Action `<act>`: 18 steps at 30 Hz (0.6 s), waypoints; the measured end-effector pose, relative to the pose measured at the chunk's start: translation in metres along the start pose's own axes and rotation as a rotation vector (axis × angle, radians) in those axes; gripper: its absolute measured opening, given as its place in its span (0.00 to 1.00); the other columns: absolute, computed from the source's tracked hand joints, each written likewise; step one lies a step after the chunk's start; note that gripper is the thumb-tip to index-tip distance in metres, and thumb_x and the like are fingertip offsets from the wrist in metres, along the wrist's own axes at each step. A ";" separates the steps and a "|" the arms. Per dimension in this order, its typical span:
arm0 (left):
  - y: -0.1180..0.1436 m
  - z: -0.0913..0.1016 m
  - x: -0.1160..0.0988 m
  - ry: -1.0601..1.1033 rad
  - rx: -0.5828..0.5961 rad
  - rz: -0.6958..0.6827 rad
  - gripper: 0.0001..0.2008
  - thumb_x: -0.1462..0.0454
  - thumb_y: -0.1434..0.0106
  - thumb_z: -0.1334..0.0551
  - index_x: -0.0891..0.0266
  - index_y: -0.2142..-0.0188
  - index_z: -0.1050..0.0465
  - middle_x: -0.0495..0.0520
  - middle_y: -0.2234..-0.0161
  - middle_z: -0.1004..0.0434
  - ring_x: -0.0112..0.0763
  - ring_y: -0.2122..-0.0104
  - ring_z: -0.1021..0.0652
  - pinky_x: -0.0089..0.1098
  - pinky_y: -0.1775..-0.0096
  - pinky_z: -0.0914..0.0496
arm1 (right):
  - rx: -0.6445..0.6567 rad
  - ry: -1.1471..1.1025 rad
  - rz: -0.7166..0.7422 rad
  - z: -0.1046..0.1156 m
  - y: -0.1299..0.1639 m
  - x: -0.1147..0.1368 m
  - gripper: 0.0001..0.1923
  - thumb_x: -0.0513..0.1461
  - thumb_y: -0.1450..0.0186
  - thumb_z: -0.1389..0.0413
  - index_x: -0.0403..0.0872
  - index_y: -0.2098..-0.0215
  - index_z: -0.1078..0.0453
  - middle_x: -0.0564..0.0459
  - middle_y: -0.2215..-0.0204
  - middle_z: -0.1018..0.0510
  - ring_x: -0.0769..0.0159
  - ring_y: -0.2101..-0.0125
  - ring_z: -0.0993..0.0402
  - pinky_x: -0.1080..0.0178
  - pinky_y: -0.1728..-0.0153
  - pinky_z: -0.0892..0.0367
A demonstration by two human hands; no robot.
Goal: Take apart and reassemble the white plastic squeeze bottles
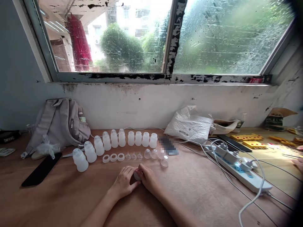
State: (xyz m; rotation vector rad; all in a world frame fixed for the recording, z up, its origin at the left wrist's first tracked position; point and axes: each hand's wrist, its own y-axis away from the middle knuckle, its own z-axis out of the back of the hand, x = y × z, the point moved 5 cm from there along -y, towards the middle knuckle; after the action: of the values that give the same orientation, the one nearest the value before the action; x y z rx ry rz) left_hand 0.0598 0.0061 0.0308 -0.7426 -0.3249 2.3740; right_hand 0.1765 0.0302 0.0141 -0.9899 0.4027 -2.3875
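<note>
My left hand (125,181) and my right hand (148,179) meet at the middle of the table. Their fingers are closed around a small, ribbed, whitish bottle ring (137,176), mostly hidden by them. Beyond the hands lie three loose bottle rings (113,157) and three clear nipples (133,155). Several translucent dome caps (164,161) are to their right. Behind these, several open-topped baby bottles (138,138) stand in a row. Several capped baby bottles (90,152) curve along the left side.
A grey backpack (59,123) leans on the wall at left, with a black flat object (42,170) before it. A silver mailer bag (189,124) lies at back right. Cables trail around a power strip (246,175). Another person's hand (298,162) shows at the right edge, near yellow parts (254,144).
</note>
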 end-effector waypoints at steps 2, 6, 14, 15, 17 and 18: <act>0.000 -0.001 0.001 0.008 -0.001 0.002 0.19 0.60 0.45 0.41 0.58 0.54 0.38 0.55 0.58 0.31 0.38 0.59 0.31 0.40 0.56 0.36 | -0.008 -0.009 -0.006 -0.002 0.001 -0.003 0.08 0.38 0.36 0.57 0.48 0.74 0.43 0.56 0.78 0.32 0.70 0.78 0.36 0.69 0.76 0.42; -0.001 0.000 0.007 0.032 -0.041 0.028 0.17 0.62 0.43 0.44 0.58 0.53 0.38 0.55 0.58 0.31 0.37 0.58 0.31 0.40 0.56 0.36 | -0.033 -0.027 -0.008 -0.004 0.001 -0.007 0.04 0.36 0.37 0.56 0.47 0.68 0.41 0.53 0.73 0.31 0.68 0.73 0.34 0.67 0.72 0.38; 0.000 0.007 0.015 0.006 -0.108 0.062 0.17 0.60 0.44 0.43 0.58 0.54 0.37 0.55 0.60 0.30 0.37 0.60 0.30 0.40 0.57 0.35 | -0.045 -0.145 0.005 0.004 0.001 -0.004 0.12 0.31 0.40 0.56 0.48 0.59 0.40 0.50 0.63 0.30 0.66 0.65 0.33 0.64 0.62 0.36; 0.000 0.007 0.014 0.003 -0.108 0.058 0.18 0.60 0.45 0.42 0.58 0.54 0.37 0.55 0.60 0.30 0.38 0.60 0.30 0.40 0.57 0.35 | -0.043 -0.155 -0.005 0.004 0.002 -0.004 0.13 0.31 0.40 0.56 0.48 0.58 0.41 0.50 0.63 0.30 0.66 0.64 0.32 0.63 0.61 0.36; 0.001 0.007 0.012 -0.001 -0.113 0.057 0.19 0.58 0.46 0.41 0.57 0.54 0.37 0.55 0.59 0.30 0.38 0.60 0.30 0.41 0.57 0.35 | -0.041 -0.172 -0.020 0.004 0.002 -0.004 0.14 0.30 0.41 0.56 0.47 0.58 0.41 0.50 0.63 0.29 0.66 0.64 0.32 0.63 0.62 0.36; 0.001 0.007 0.011 -0.004 -0.118 0.059 0.19 0.58 0.46 0.41 0.57 0.54 0.37 0.55 0.59 0.30 0.38 0.60 0.30 0.41 0.57 0.35 | -0.040 -0.179 -0.023 0.004 0.003 -0.004 0.15 0.30 0.42 0.56 0.47 0.58 0.41 0.50 0.63 0.29 0.66 0.65 0.32 0.63 0.62 0.36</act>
State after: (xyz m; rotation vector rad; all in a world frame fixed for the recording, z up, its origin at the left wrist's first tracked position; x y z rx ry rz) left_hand 0.0481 0.0123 0.0311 -0.8121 -0.4538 2.4281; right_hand 0.1824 0.0300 0.0134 -1.2211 0.3754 -2.2955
